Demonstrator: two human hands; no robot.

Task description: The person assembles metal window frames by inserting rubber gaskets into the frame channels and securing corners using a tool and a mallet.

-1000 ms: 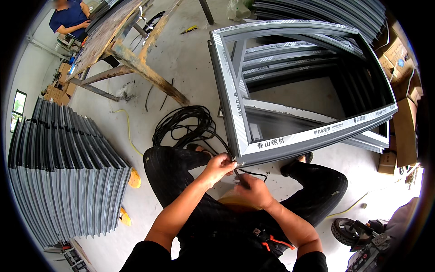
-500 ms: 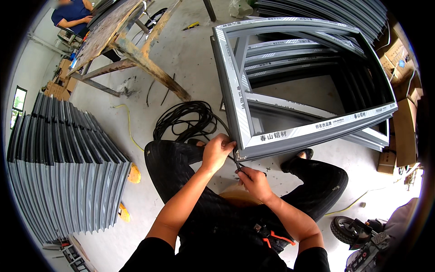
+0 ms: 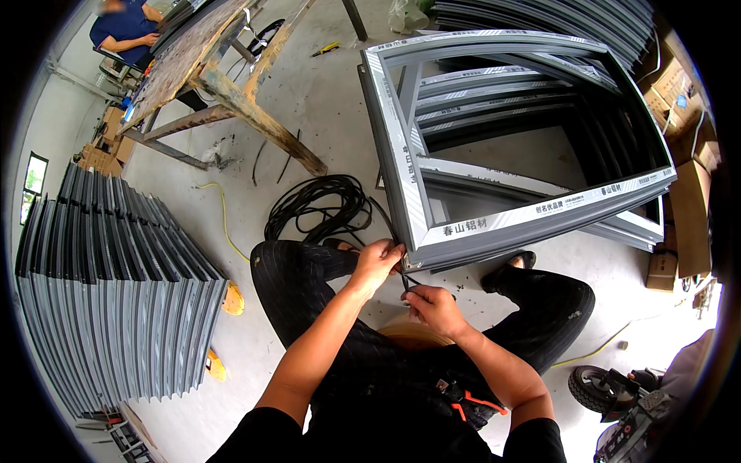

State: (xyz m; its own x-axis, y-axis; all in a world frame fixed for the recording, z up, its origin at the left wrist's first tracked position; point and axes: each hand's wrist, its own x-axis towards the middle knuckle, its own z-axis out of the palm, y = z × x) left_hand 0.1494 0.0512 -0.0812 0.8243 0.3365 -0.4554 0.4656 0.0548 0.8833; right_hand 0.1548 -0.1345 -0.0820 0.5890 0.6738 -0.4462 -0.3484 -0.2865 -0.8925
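Observation:
A grey metal window frame (image 3: 502, 221) with white printed film on its faces lies flat in front of me, on top of similar frames. At its near left corner, my left hand (image 3: 377, 266) pinches a thin black rubber strip (image 3: 405, 283) against the frame's edge. Just below and to the right, my right hand (image 3: 434, 307) has its fingers closed on the strip's lower part. A loose coil of black strip (image 3: 345, 202) rests on the floor beyond my left knee, and one strand runs from it toward the corner. The fingers hide part of the strip.
Grey profiles (image 3: 116, 324) stand stacked at left, with yellow feet (image 3: 234, 298) beside them. A worn workbench (image 3: 216, 89) is at far left, where another person (image 3: 127, 35) sits. Orange-handled pliers (image 3: 485, 402) lie at my waist. Cardboard boxes (image 3: 691, 216) and a small wheel (image 3: 590, 390) are at right.
Both hands stay at the frame's corner with only slight movement. The strand from the coil has shifted a little beside the frame. The view has moved slightly.

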